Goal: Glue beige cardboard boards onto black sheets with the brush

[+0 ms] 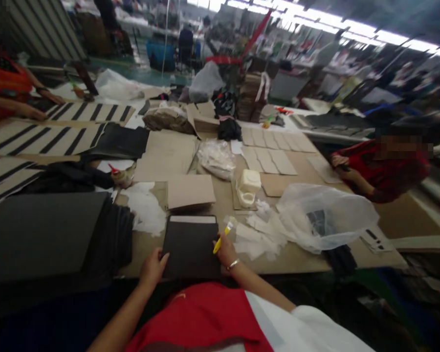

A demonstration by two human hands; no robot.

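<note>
While left hand (153,268) rests open on black sheet (190,244), right hand (226,253) grips yellow brush (219,242).

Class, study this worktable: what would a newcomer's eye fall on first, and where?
First, the yellow tool in the right hand, over the dark panel at the table's near edge, which the left hand touches. Next, the black-striped sheets at far left and the big clear bag to the right.

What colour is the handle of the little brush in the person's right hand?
Yellow; the brush shows in the head view, held by the right hand.
</note>
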